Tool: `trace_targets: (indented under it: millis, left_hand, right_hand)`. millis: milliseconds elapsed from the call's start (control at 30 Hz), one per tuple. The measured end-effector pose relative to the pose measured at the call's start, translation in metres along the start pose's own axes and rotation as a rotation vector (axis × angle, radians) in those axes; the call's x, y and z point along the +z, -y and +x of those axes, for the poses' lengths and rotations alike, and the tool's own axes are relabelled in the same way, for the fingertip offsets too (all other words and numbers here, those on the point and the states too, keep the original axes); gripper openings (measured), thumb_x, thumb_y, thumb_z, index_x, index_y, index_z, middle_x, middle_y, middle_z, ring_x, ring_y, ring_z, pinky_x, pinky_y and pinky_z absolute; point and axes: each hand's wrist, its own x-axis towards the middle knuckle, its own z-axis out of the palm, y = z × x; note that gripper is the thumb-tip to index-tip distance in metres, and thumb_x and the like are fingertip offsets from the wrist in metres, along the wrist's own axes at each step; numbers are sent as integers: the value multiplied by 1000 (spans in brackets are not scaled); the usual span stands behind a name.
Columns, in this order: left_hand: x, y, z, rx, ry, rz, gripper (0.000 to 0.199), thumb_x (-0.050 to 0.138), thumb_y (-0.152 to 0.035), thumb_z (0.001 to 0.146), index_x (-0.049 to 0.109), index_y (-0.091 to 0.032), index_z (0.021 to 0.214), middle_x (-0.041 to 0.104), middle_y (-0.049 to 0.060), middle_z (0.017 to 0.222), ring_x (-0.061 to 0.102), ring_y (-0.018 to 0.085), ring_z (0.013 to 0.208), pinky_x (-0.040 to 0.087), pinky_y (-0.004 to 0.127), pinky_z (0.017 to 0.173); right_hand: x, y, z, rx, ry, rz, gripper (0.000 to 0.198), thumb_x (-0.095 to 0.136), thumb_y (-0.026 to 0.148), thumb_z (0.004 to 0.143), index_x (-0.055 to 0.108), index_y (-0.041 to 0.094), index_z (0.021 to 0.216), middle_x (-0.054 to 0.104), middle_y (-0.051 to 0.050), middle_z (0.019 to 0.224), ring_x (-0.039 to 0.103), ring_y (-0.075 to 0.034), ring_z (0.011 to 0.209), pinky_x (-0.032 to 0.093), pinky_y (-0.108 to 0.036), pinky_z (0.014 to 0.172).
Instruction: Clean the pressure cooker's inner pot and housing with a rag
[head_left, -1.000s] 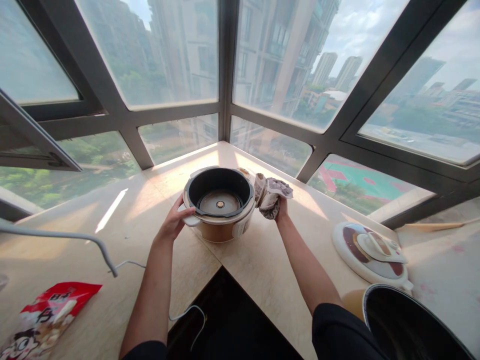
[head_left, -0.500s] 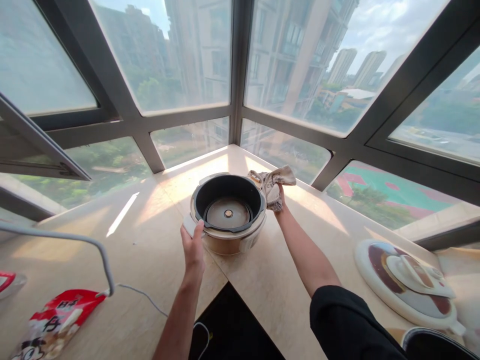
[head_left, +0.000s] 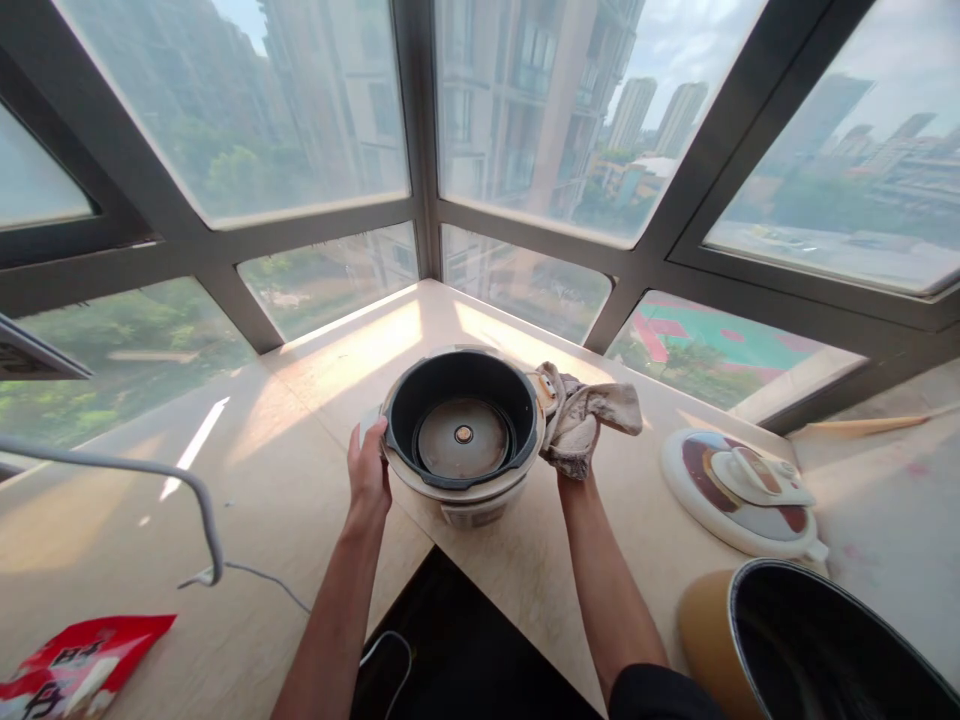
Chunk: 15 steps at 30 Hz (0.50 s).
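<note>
An open cooker base (head_left: pixel 463 432) with a dark inside and a round heating plate stands on the beige stone counter (head_left: pixel 300 400) at the window corner. It leans toward me. My left hand (head_left: pixel 369 475) grips its left rim and handle. My right hand (head_left: pixel 576 462) is mostly hidden under a crumpled greyish cloth (head_left: pixel 585 425), which it presses against the cooker's right side.
The cooker's white and maroon lid (head_left: pixel 742 490) lies on the counter at the right. A dark inner pot (head_left: pixel 810 640) sits at the lower right. A grey cable (head_left: pixel 187 495) and a red snack bag (head_left: pixel 67 670) are at the left. Windows enclose the far side.
The cooker has tipped toward me. My right hand with the cloth moved from the back right rim down the right side. My left hand shifted up on the left rim.
</note>
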Motion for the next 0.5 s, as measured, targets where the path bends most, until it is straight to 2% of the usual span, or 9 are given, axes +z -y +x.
trace_targets:
  millis: [67,200,333,500]
  left_hand:
    - [6,3,1,-1,18,-33,28,77,-34,68,65,-18,88,71,0,82,67,18,80,54,31,81]
    - [15,9,2,-36,76,-63,26,79,-33,65,64,-18,80,68,-3,74,62,14,68,52,28,74]
    - [22,17,2,-57,174,-82,26,79,-34,65,63,-18,79,68,-3,74,63,15,72,51,28,74]
    - [31,26,3,-82,281,-78,23,77,-34,69,63,-18,77,66,-2,72,62,15,69,49,28,71]
  right_hand:
    - [-3,12,-23,-8,8,64,48,63,64,76,73,32,110,76,-4,117,63,-28,125,50,-51,107]
    - [-6,27,-63,-36,-19,42,54,64,68,75,72,35,117,75,-4,117,64,-27,124,49,-49,108]
    - [-7,39,-97,-71,-76,-30,59,61,73,73,72,36,118,75,-4,115,65,-25,120,52,-46,104]
    - [-6,53,-135,-47,-151,-165,62,51,79,76,72,37,118,76,-6,108,69,-25,107,56,-45,92]
